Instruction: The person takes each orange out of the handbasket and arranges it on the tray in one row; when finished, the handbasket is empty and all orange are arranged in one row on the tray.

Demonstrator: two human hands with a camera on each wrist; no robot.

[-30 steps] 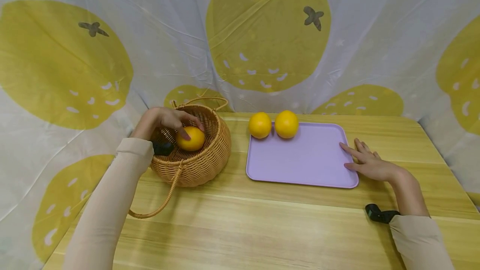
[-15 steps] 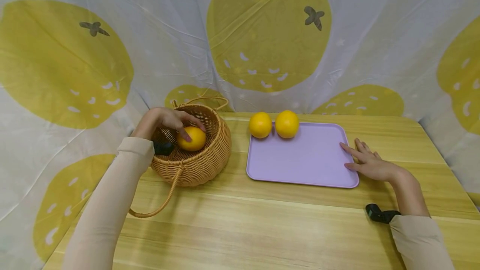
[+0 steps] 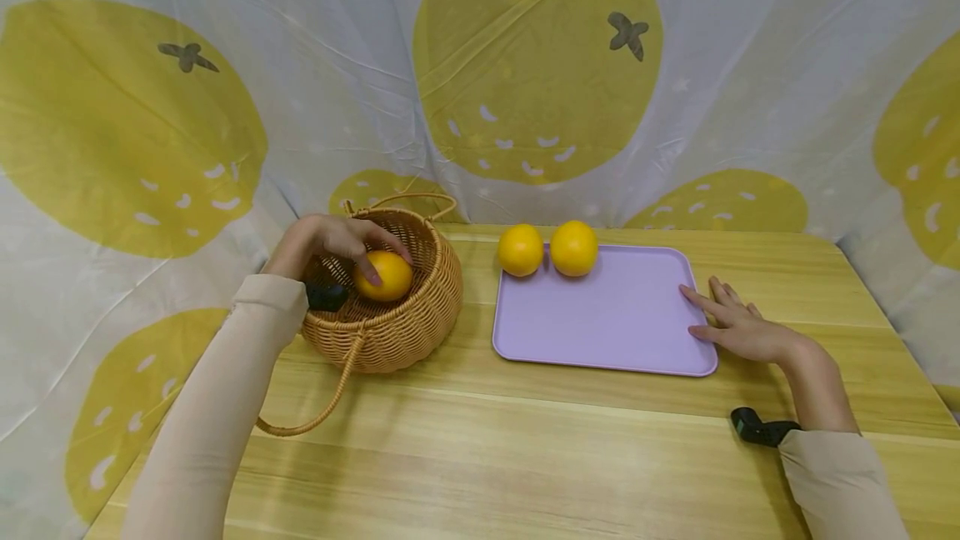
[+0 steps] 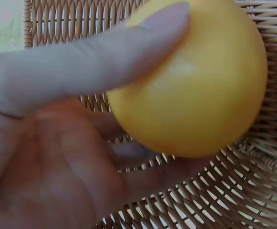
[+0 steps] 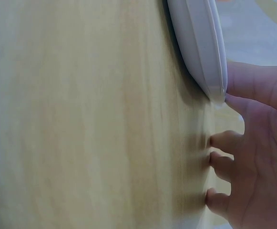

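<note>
My left hand (image 3: 343,238) reaches over the rim into a round wicker basket (image 3: 420,332) and holds an orange (image 3: 388,277) there. In the left wrist view the thumb lies across the top of the orange (image 4: 210,90), while the other fingers are partly hidden beneath it. At the right, my right hand (image 3: 750,335) is spread, with its thumb and index finger on the right edge of a lilac tray (image 3: 600,323). The right wrist view has the other fingertips (image 5: 217,202) down on the tabletop, beside the tray's corner (image 5: 200,47).
Two more oranges sit side by side at the tray's back left, the left orange (image 3: 521,251) at the corner and the right orange (image 3: 573,248) beside it. One basket handle (image 3: 315,419) hangs down onto the wooden table (image 3: 525,457). A lemon-print curtain (image 3: 360,90) closes off the back.
The orange in the basket has shifted very slightly to the right under my left hand. My right hand and the tray have stayed put.
</note>
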